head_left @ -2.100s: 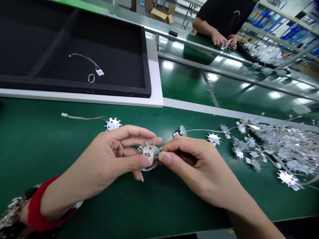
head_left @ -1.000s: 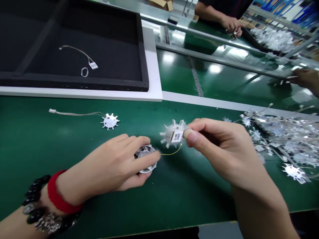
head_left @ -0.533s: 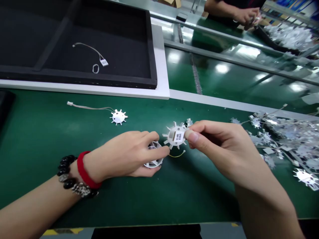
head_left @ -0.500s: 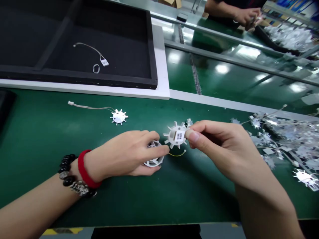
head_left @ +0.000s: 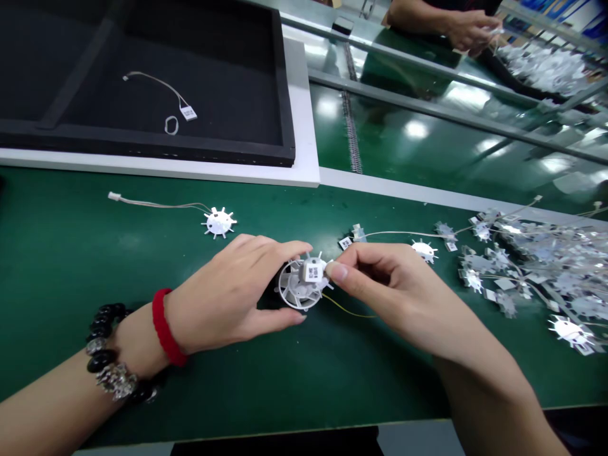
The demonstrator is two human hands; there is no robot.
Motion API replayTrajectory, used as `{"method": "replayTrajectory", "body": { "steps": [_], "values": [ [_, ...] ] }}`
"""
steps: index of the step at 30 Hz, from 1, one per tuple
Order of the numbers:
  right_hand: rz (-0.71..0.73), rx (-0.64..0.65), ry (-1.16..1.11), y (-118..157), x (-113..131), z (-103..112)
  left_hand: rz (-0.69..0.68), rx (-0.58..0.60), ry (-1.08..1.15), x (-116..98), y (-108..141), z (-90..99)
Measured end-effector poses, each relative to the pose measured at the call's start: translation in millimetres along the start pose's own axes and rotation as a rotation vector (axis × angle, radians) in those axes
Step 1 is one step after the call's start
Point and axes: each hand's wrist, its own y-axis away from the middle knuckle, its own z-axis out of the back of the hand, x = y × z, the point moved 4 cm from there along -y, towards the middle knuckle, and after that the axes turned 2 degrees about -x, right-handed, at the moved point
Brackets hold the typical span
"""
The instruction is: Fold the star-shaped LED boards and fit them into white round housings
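My left hand point(head_left: 232, 291) curls its thumb and fingers around the rim of a round white spoked housing point(head_left: 288, 291), resembling a small fan frame, on the green table. Between the thumb and fingertips of my right hand point(head_left: 399, 285) is the edge of a white toothed disc point(head_left: 327, 282). A small labelled white block point(head_left: 313, 272) sits on the disc's upper face. The disc overlaps the housing from above; whether they touch I cannot tell. A thin yellow wire point(head_left: 349, 310) runs from beside the housing toward my right hand.
Another toothed disc with a cable point(head_left: 219, 222) lies left of centre. Many discs and cables are heaped point(head_left: 560, 266) at the right. A black tray point(head_left: 287, 126) holds a labelled block with wires point(head_left: 189, 113) and a ring point(head_left: 171, 125). Across the metal rails is a co-worker's hand point(head_left: 470, 30).
My right hand has moved left, bringing the toothed disc over the housing. My left thumb and fingers have spread wider, uncovering more of the housing. The camera view has shifted slightly.
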Motion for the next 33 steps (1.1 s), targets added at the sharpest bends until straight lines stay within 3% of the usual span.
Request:
{"method": "replayTrajectory", "body": {
  "steps": [7,16,21,33],
  "values": [
    [0.002,0.019,0.066,3.4,0.0,-6.5,-0.017,-0.138,0.114,-1.8,-0.4,5.3],
    [0.073,-0.044,0.386,14.5,5.2,-5.1,-0.08,-0.118,0.136,0.0,-1.4,10.4],
    [0.155,-0.043,0.525,18.9,2.2,-8.4,-0.097,-0.045,0.123,0.6,-2.2,8.4],
    [0.212,-0.056,0.528,19.6,2.3,-10.1,-0.019,0.055,0.122,6.2,-1.8,6.9]
  ]
}}
